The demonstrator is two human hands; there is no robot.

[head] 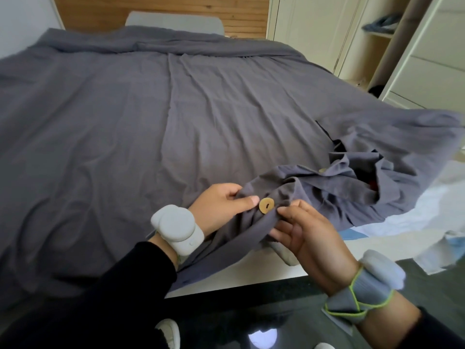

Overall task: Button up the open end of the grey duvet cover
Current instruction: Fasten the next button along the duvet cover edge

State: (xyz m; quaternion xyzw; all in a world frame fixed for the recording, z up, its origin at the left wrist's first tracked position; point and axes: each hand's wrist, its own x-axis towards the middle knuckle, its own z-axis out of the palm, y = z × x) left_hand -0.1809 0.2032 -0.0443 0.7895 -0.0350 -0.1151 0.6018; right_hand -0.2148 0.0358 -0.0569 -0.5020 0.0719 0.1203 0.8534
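The grey duvet cover [156, 117] lies spread over the bed, its open end bunched at the near right edge. A round tan wooden button [266, 205] shows on the hem between my hands. My left hand [221, 207] pinches the hem just left of the button, thumb tip beside it. My right hand [304, 235] grips the fabric just right of and below the button, fingers curled under the hem. A second tan button [322, 170] peeks from the folds farther right. The cover gapes open [362, 182] there, dark inside.
The white bed frame edge [251, 275] runs below my hands. A pale pillow [173, 20] sits at the wooden headboard. White wardrobe and drawers [427, 59] stand at the right. Crumpled white and blue bedding [432, 217] lies on the floor at right.
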